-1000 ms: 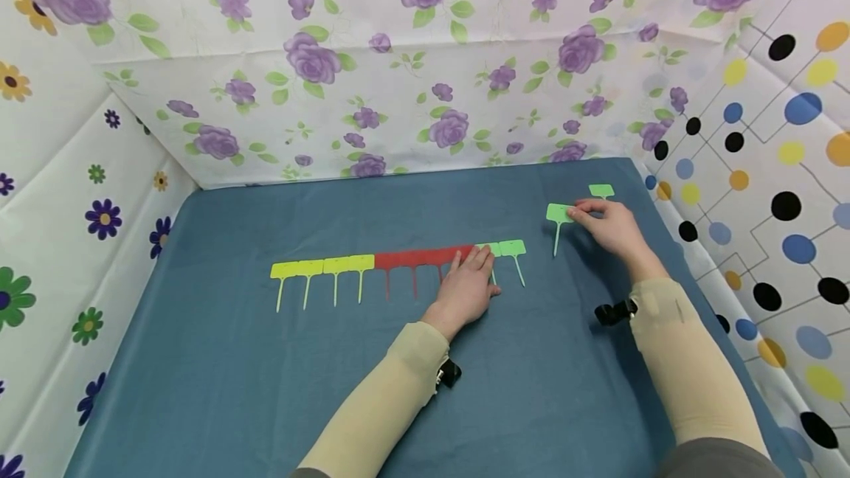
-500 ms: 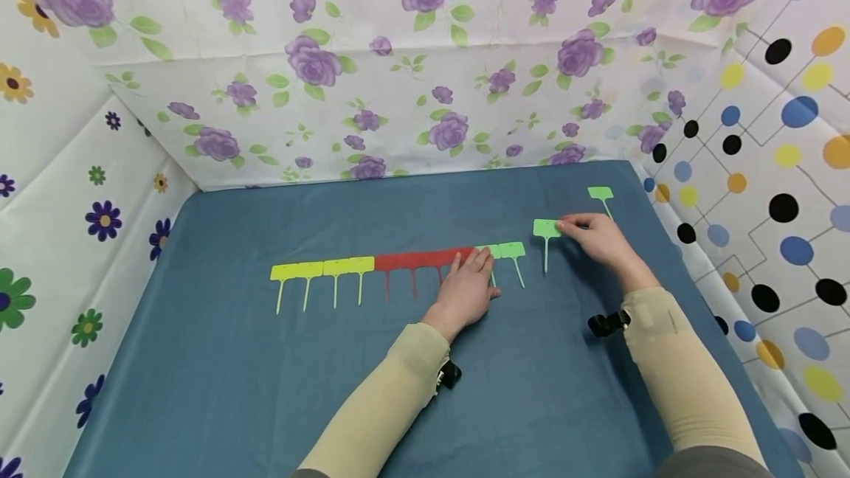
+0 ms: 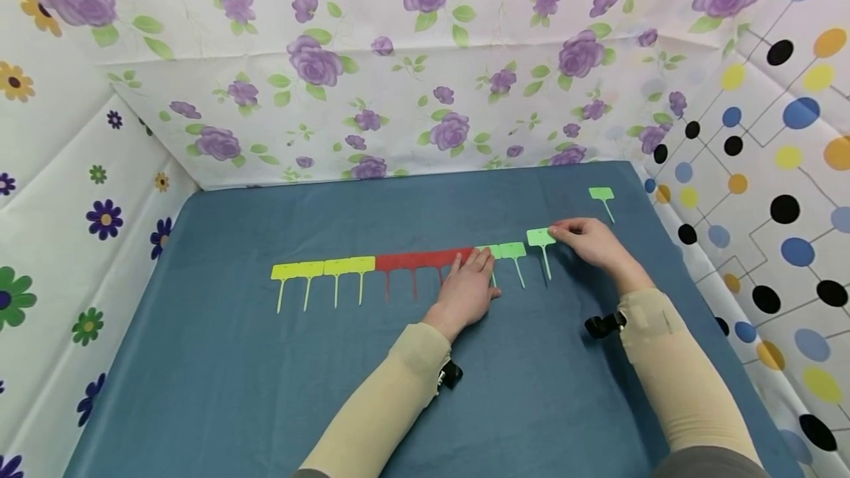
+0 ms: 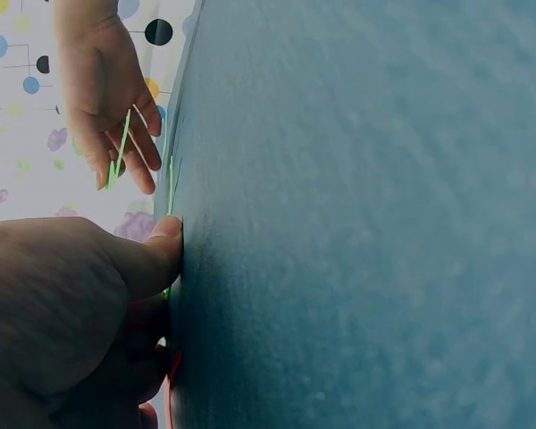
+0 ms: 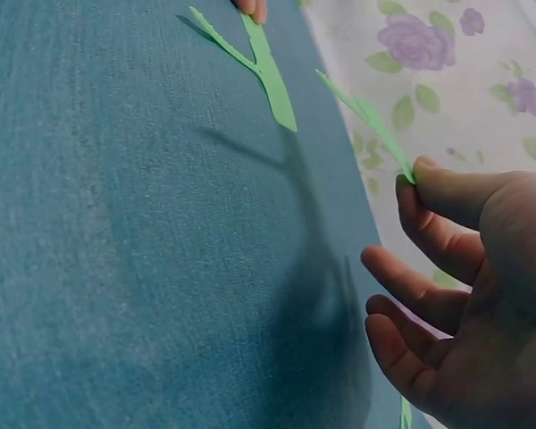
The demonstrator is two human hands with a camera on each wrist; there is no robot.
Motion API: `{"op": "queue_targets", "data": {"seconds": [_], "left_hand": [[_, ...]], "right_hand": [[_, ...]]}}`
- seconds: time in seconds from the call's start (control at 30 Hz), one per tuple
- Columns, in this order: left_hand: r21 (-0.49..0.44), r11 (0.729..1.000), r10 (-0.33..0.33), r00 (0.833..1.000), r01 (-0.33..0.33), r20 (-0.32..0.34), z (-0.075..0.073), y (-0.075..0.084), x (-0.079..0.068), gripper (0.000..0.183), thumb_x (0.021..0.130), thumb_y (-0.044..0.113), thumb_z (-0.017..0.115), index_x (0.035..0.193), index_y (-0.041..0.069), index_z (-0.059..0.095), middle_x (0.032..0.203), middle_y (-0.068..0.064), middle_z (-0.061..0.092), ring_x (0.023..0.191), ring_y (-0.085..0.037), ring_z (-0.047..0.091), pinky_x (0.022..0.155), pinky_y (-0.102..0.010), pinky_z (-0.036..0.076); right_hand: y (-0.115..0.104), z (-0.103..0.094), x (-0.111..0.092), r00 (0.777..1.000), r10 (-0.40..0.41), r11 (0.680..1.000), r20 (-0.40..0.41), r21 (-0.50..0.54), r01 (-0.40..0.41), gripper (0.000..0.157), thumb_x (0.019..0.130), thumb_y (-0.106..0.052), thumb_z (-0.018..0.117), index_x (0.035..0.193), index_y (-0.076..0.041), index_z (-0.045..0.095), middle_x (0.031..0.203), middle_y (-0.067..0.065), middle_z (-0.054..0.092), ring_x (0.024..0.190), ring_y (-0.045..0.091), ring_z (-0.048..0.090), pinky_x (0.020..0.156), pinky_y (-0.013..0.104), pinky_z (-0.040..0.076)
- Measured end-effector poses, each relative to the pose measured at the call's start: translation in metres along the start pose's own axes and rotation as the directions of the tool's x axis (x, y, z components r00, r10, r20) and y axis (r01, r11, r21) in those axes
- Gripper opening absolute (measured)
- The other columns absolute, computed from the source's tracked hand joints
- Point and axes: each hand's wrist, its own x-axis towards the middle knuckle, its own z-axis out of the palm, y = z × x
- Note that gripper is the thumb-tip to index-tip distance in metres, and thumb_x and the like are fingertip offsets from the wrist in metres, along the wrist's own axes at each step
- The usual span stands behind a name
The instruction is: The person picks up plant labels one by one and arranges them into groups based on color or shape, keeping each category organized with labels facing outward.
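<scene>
My right hand (image 3: 591,242) pinches a green T-shaped plant label (image 3: 541,237) by one corner of its head, between thumb and forefinger. In the right wrist view this pinched label (image 5: 389,143) is raised over the cloth, its shadow below. My left hand (image 3: 465,290) rests with fingers extended across the row, covering parts of the last red and first green labels. The row runs from yellow plant labels (image 3: 323,267) through red ones (image 3: 405,260) to a green end label (image 3: 512,249), heads side by side, stems toward me. The pinched label hangs just right of that end.
Another green plant label (image 3: 601,193) lies alone near the table's far right corner. Blue cloth (image 3: 219,375) covers the table. A flowered sheet (image 3: 372,87) stands behind it, and patterned sheets close off the left and right sides.
My right hand has carried the green plant label left and toward me, close to the row's right end. The lone green label behind it now shows fully. My left hand stays put.
</scene>
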Motion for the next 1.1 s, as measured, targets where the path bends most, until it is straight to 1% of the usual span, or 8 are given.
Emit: {"op": "queue_targets", "data": {"seconds": [0.2,0.47,0.57,0.7,0.93,1.1], "left_hand": [[-0.004,1.0,0.007,1.0,-0.007,0.0,-0.0001,0.0,0.0003,0.068,0.101,0.042,0.056,0.157,0.011,0.032,0.165,-0.003,0.021,0.152,-0.021,0.015,0.124,-0.044,0.01],[0.001,1.0,0.012,1.0,-0.012,-0.005,0.0007,-0.0001,-0.0014,0.068,0.102,0.041,0.055,0.157,0.01,0.032,0.165,-0.003,0.022,0.152,-0.021,0.015,0.124,-0.044,0.011],[0.001,1.0,0.01,1.0,-0.01,-0.005,0.0004,-0.0001,-0.002,0.068,0.102,0.041,0.055,0.157,0.01,0.031,0.165,-0.003,0.021,0.152,-0.021,0.015,0.124,-0.045,0.011],[0.001,1.0,0.011,1.0,-0.011,-0.009,0.0001,-0.0003,-0.0022,0.067,0.102,0.041,0.055,0.157,0.01,0.032,0.165,-0.003,0.022,0.152,-0.021,0.015,0.124,-0.045,0.011],[-0.002,1.0,0.013,1.0,-0.013,-0.007,-0.0001,-0.0005,-0.0011,0.067,0.102,0.041,0.055,0.157,0.01,0.032,0.165,-0.003,0.022,0.152,-0.021,0.015,0.124,-0.045,0.011],[-0.002,1.0,0.013,1.0,-0.013,-0.012,0.0003,0.0,-0.0013,0.067,0.102,0.041,0.055,0.157,0.01,0.032,0.165,-0.003,0.022,0.152,-0.021,0.016,0.124,-0.045,0.011]], "right_hand": [[0.0025,0.0006,-0.0003,1.0,0.027,1.0,0.016,-0.011,-0.027,0.059,0.098,-0.057,0.054,0.127,-0.007,0.068,0.139,0.017,0.057,0.128,0.037,0.05,0.101,0.056,0.045],[0.006,0.0021,-0.0002,1.0,0.012,0.999,0.022,-0.037,-0.011,0.057,0.098,-0.055,0.056,0.126,-0.007,0.068,0.139,0.018,0.056,0.126,0.037,0.051,0.098,0.055,0.046],[0.0061,0.0025,0.0006,1.0,0.015,0.999,0.021,-0.041,-0.014,0.052,0.098,-0.054,0.057,0.117,-0.008,0.072,0.139,0.019,0.056,0.128,0.038,0.05,0.099,0.056,0.046],[0.0052,0.0029,0.002,1.0,0.026,0.999,0.014,-0.045,-0.025,0.047,0.097,-0.053,0.059,0.1,-0.009,0.075,0.138,0.019,0.056,0.131,0.038,0.048,0.102,0.057,0.044],[0.0025,0.0038,0.0039,1.0,0.011,0.996,0.001,-0.086,-0.011,0.042,0.098,-0.047,0.061,0.094,-0.009,0.076,0.135,0.02,0.058,0.127,0.038,0.051,0.099,0.056,0.046],[-0.0017,0.0043,0.0042,1.0,0.008,0.993,-0.012,-0.117,-0.009,0.042,0.097,-0.046,0.062,0.091,-0.008,0.076,0.131,0.02,0.06,0.123,0.037,0.054,0.098,0.056,0.047]]}}
